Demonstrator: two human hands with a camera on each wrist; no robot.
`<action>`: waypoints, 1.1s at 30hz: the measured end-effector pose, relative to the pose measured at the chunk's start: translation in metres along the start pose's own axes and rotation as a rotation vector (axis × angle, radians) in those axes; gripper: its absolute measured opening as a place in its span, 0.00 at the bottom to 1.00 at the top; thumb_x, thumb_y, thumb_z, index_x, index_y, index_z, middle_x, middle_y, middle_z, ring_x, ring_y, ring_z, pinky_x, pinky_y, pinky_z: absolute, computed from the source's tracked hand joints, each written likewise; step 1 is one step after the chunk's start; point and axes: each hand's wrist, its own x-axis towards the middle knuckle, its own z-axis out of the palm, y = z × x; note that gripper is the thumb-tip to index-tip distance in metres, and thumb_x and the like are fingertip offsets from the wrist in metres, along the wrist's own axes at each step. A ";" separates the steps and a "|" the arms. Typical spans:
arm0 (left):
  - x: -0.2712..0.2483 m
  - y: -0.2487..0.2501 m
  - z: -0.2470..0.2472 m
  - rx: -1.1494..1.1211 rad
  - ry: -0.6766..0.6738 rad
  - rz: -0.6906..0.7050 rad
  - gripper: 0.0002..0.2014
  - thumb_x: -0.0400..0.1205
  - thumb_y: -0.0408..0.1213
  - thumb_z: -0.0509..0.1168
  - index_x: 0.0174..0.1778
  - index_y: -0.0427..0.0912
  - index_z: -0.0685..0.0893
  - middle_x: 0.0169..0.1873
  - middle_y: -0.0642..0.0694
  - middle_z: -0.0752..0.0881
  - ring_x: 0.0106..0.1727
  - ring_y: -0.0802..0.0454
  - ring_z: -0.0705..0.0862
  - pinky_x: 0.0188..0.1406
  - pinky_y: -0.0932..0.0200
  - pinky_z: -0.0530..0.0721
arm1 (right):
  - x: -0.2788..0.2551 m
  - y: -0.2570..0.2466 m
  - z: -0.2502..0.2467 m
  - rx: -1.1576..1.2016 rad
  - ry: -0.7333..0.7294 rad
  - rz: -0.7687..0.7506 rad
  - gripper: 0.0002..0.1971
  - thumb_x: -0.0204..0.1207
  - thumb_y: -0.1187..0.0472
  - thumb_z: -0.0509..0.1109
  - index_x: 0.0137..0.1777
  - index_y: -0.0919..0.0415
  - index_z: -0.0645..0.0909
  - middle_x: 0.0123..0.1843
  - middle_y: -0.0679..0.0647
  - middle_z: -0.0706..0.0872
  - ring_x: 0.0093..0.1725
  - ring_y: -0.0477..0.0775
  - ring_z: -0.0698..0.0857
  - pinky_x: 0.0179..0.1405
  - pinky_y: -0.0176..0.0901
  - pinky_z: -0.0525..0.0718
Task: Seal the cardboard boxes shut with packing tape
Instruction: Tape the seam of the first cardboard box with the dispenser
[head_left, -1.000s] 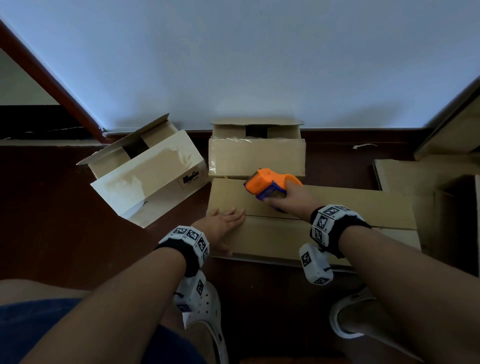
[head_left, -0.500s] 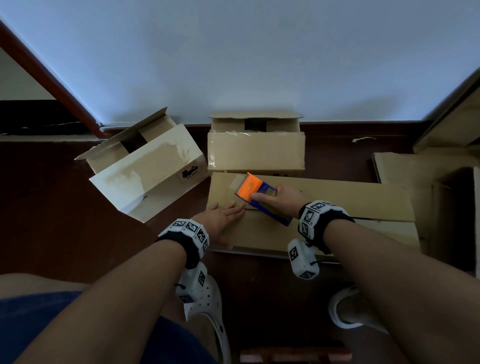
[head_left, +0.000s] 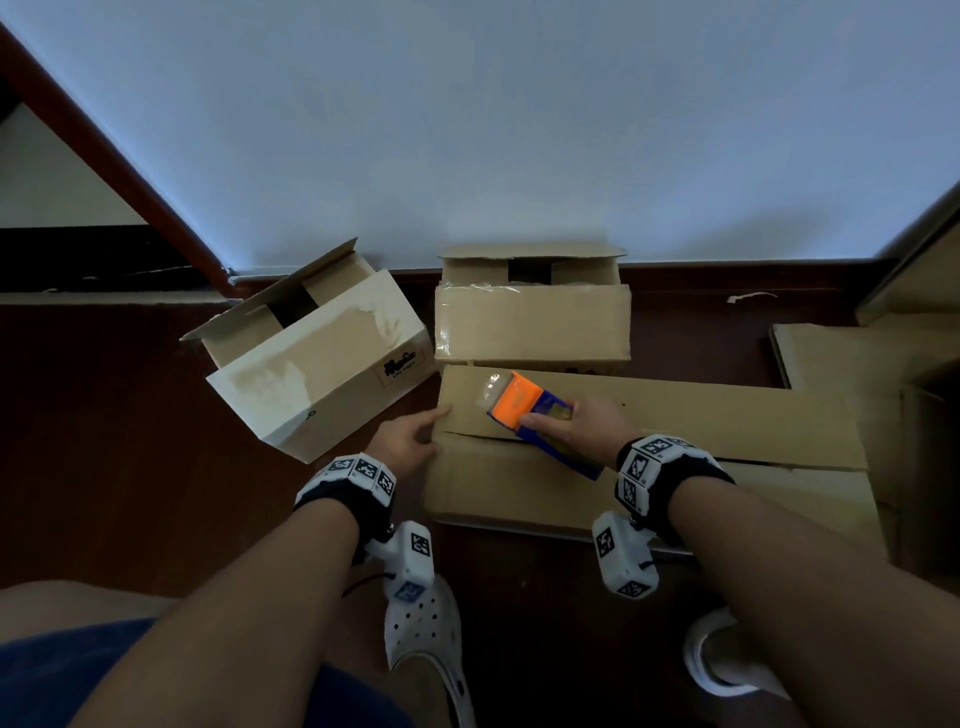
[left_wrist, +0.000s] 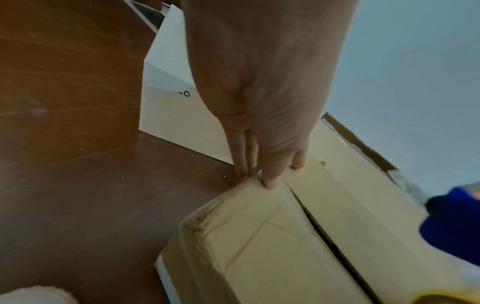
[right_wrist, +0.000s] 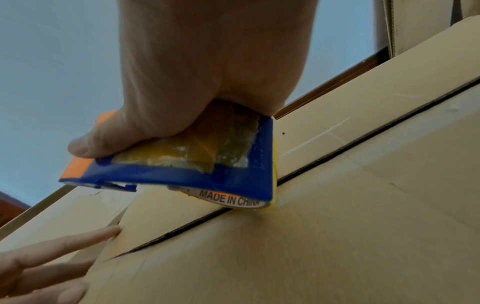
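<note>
From the head view, the right hand (head_left: 587, 423) grips the orange-and-blue tape dispenser (head_left: 535, 415), now lying lower and flatter over the centre seam of the long cardboard box (head_left: 675, 447) than a second ago. The left hand (head_left: 402, 441) has slid from the box top to its left end, fingers straight. Two open boxes (head_left: 532, 325) sit behind on the dark wooden floor (head_left: 104, 415), below a pale wall (head_left: 493, 130).

The left wrist view shows straight fingers (left_wrist: 270, 176) pressing the box's end edge.

In the right wrist view, the tape roll (right_wrist: 233, 200) seems to touch the seam, though contact is partly hidden.
</note>
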 end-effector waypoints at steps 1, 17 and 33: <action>-0.001 -0.002 0.001 -0.041 0.011 -0.009 0.30 0.79 0.31 0.71 0.74 0.62 0.74 0.68 0.50 0.83 0.66 0.57 0.81 0.72 0.59 0.74 | -0.001 0.000 0.000 0.003 0.001 -0.001 0.30 0.69 0.27 0.63 0.34 0.58 0.72 0.30 0.52 0.77 0.26 0.48 0.75 0.26 0.34 0.71; -0.006 0.005 -0.003 0.129 0.139 -0.038 0.18 0.78 0.44 0.73 0.65 0.56 0.85 0.62 0.52 0.87 0.65 0.57 0.82 0.58 0.72 0.71 | 0.005 -0.031 -0.021 -0.092 -0.051 -0.066 0.33 0.72 0.26 0.56 0.31 0.59 0.71 0.32 0.56 0.77 0.32 0.54 0.78 0.31 0.40 0.72; -0.003 0.004 -0.009 0.039 0.061 -0.074 0.16 0.78 0.40 0.73 0.62 0.53 0.88 0.58 0.54 0.89 0.61 0.58 0.84 0.61 0.69 0.73 | 0.020 -0.053 -0.002 -0.275 -0.100 -0.034 0.34 0.68 0.23 0.58 0.31 0.58 0.73 0.28 0.53 0.77 0.29 0.50 0.77 0.28 0.38 0.71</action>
